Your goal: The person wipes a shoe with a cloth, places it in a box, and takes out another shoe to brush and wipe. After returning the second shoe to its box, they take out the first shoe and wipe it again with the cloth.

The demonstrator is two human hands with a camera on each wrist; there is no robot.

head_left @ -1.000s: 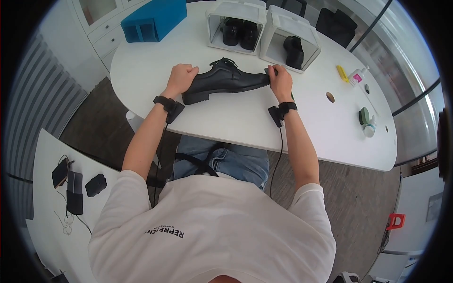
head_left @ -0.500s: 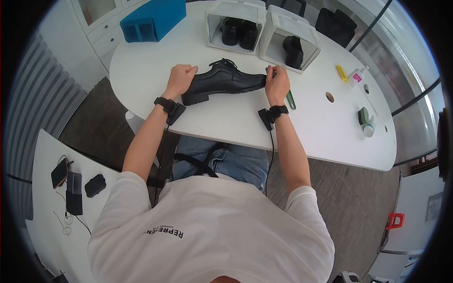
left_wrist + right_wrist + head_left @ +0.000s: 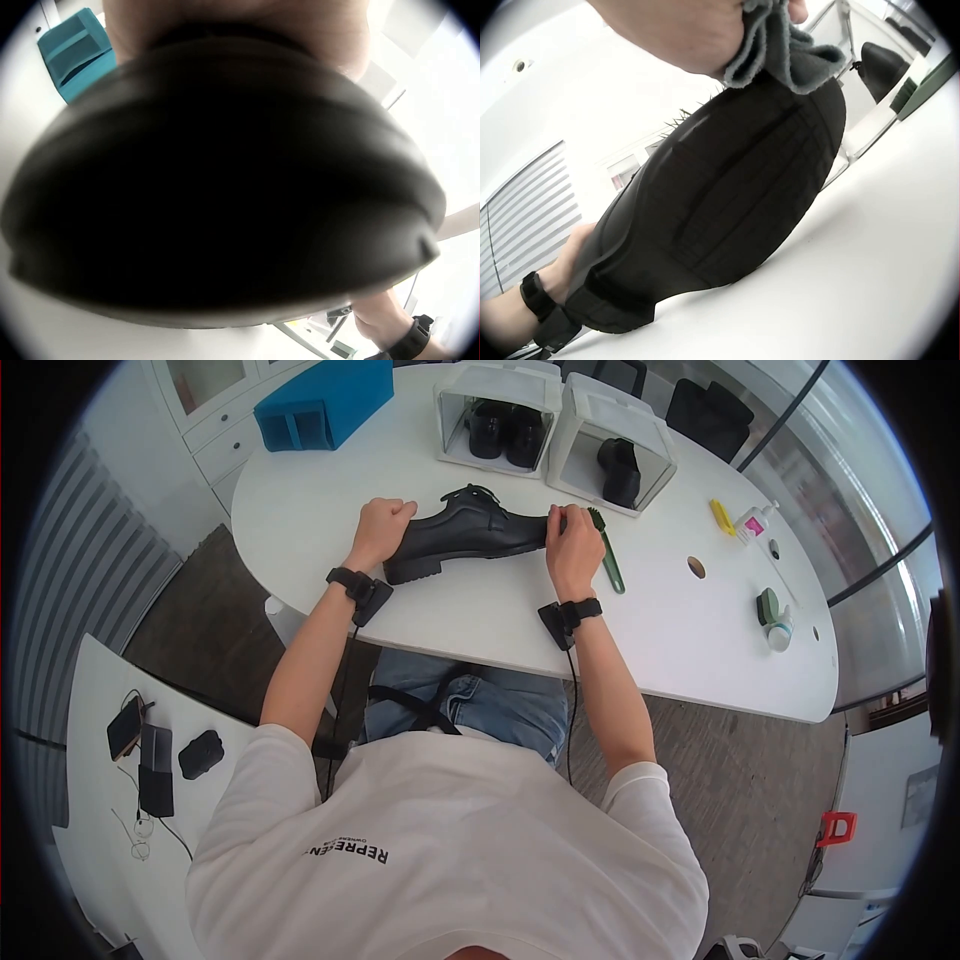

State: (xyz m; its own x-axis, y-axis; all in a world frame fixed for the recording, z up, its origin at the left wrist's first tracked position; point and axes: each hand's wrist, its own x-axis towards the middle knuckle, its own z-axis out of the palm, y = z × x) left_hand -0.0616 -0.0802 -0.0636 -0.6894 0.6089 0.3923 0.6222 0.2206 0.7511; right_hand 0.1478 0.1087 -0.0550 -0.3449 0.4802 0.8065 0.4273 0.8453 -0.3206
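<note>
A black lace-up dress shoe (image 3: 465, 532) lies lengthwise in front of me, toe to the right; its sole shows tilted toward the camera in the right wrist view. My left hand (image 3: 382, 532) grips it at the heel end, fingers curled at the opening. In the left wrist view the dark heel (image 3: 225, 195) fills most of the picture. A grey-green cloth (image 3: 787, 52) is bunched in my right hand (image 3: 574, 550), which holds it against the toe. To the right of that hand a green-handled brush (image 3: 611, 560) lies on the table.
Two white shoe boxes (image 3: 553, 448) with open fronts stand at the back, black shoes inside. A blue case (image 3: 345, 400) sits back left. At right on the white table (image 3: 690, 630) are a yellow item (image 3: 721, 517), a pump bottle (image 3: 753, 522), a green sponge (image 3: 767, 606) and a small bottle (image 3: 780, 632).
My right hand has moved left over the toe with the cloth, and more of the green brush has come into sight beside it. The left hand and the shoe have stayed nearly still.
</note>
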